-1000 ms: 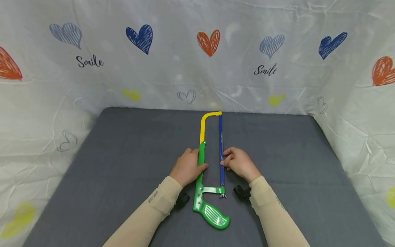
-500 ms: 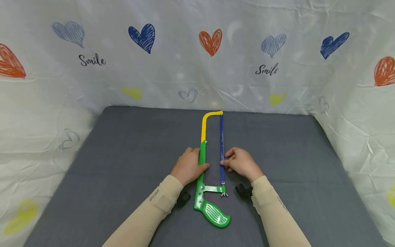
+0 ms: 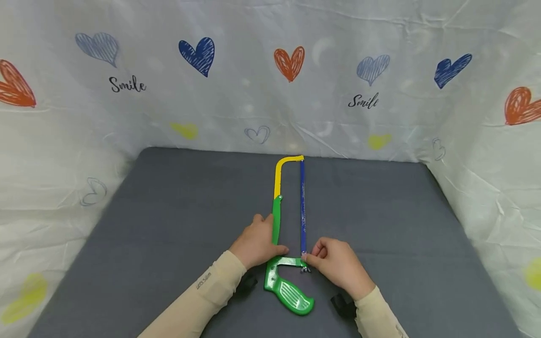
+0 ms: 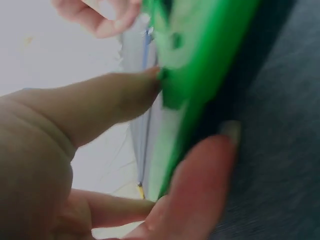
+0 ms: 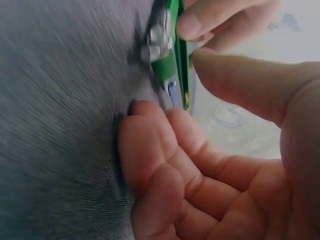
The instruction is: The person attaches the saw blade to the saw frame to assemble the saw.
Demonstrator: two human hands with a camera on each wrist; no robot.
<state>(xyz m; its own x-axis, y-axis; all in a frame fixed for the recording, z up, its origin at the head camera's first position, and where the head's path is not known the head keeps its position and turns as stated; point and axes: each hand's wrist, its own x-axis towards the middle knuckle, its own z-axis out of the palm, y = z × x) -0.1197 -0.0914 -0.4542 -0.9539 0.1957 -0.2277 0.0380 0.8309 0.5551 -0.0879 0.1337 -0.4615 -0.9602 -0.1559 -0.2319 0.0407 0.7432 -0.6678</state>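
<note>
A hacksaw lies on the dark grey cloth in the head view, with a green frame (image 3: 276, 223), yellow front bow (image 3: 277, 180), blue blade (image 3: 302, 206) and green handle (image 3: 294, 298). My left hand (image 3: 254, 244) grips the green frame, thumb on its inner side and fingers along the outer side. My right hand (image 3: 338, 263) is by the blade's near end, its thumb tip right at the green bracket. In the right wrist view a silver wing nut (image 5: 159, 42) shows beyond the loosely curled right fingers (image 5: 142, 145), which hold nothing.
The grey cloth (image 3: 203, 197) spreads under the saw. A pale curtain (image 3: 236, 103) printed with hearts and "Smile" rises behind it and at both sides. Black wrist cameras hang under the sleeves (image 3: 211, 286).
My right hand has slid down from the blade's middle to its near end by the bracket. The left hand has shifted slightly toward the handle, still gripping the frame.
</note>
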